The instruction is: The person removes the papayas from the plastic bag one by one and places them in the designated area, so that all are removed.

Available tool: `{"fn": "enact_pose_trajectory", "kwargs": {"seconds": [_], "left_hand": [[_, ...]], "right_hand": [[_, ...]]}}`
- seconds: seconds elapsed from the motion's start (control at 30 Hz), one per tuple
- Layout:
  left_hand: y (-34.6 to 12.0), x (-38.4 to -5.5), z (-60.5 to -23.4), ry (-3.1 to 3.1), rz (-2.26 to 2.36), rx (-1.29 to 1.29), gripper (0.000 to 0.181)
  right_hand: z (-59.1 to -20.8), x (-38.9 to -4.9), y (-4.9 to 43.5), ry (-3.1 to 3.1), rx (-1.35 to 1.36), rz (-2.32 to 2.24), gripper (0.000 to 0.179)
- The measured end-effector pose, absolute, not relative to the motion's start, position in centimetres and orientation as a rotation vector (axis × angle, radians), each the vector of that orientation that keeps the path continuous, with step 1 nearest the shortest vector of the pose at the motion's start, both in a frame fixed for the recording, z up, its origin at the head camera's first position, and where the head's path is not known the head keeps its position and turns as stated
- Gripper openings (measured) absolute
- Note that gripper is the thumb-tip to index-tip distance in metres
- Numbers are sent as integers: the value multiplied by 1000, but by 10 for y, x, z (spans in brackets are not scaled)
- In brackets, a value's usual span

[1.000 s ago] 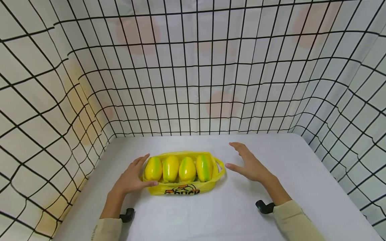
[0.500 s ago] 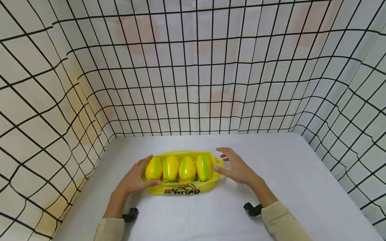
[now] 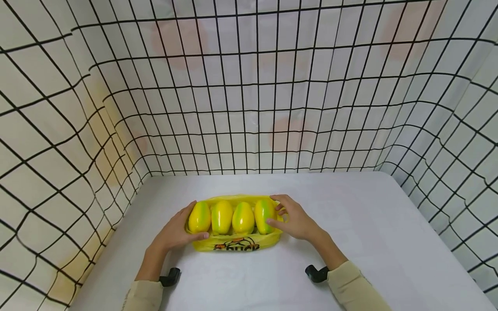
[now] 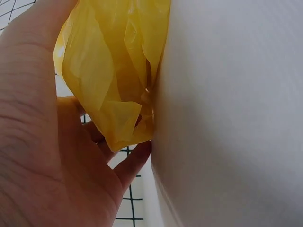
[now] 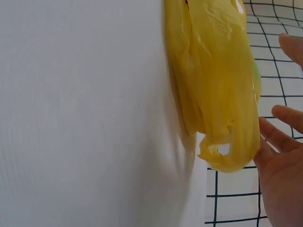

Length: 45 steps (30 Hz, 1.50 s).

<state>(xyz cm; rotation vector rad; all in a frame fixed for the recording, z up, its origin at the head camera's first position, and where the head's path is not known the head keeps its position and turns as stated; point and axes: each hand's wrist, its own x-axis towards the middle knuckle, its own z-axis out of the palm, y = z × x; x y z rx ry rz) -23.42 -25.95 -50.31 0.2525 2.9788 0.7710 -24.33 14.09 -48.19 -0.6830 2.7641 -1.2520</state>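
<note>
A yellow plastic bag [image 3: 270, 241] with a duck print lies on the white table, its mouth facing up. Several glossy yellow-green fruits like mangoes [image 3: 221, 218] lie in a row inside it. My left hand [image 3: 173, 230] spans the bag's left end, thumb along the front rim and fingers at the back. In the left wrist view those fingers reach behind the bag's crumpled end. My right hand [image 3: 297, 222] is at the right end, fingers slightly bent and spread, thumb over the rightmost fruit. The right wrist view shows the handle loop hanging beside the right palm.
Black grid netting [image 3: 256, 108] in front of pale sheeting encloses the table's back and both sides. Bare white tabletop [image 3: 249, 280] shows in front of the bag. A black wrist mount [image 3: 317, 274] sits under the right forearm.
My right hand has moved left from beside the bag to its right end, thumb now over the fruit. My left hand has shifted slightly right; the bag has stayed in place.
</note>
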Motion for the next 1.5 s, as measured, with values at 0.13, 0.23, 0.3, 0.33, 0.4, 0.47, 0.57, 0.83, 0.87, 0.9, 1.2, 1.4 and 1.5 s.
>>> {"fn": "enact_pose_trajectory", "kwargs": {"seconds": [0.13, 0.23, 0.3, 0.33, 0.4, 0.47, 0.57, 0.83, 0.87, 0.9, 1.2, 1.4, 1.5], "left_hand": [[-259, -236, -504, 2975, 796, 275, 125], [-259, -237, -506, 2967, 819, 291, 125], [-258, -237, -506, 2959, 832, 296, 124], [-258, -237, -505, 2954, 838, 299, 124], [-258, -236, -505, 2951, 843, 299, 124], [-258, -236, -504, 2948, 845, 302, 123], [-258, -235, -503, 2944, 834, 294, 123], [-260, -236, -502, 2932, 827, 306, 123], [-260, -236, -502, 2932, 831, 306, 122], [-260, -236, -501, 2931, 830, 305, 123], [-259, -236, -502, 2937, 881, 291, 123], [-258, -238, -504, 2936, 921, 267, 119], [-258, -238, -504, 2932, 926, 246, 118]], "right_hand": [[-485, -245, 135, 2777, -606, -1239, 82], [-488, -246, 132, 2785, -551, -1218, 86], [-491, -245, 130, 2775, -518, -1215, 89], [-492, -245, 129, 2777, -508, -1202, 91], [-495, -245, 128, 2769, -493, -1189, 94], [-497, -245, 127, 2768, -491, -1176, 96], [-500, -244, 125, 2760, -493, -1171, 98], [-505, -247, 124, 2749, -482, -1198, 98], [-505, -247, 124, 2747, -483, -1196, 98], [-504, -247, 123, 2744, -483, -1195, 98], [-497, -245, 124, 2717, -460, -1237, 94], [-491, -243, 128, 2683, -437, -1309, 91], [-487, -241, 131, 2661, -433, -1344, 89]]}}
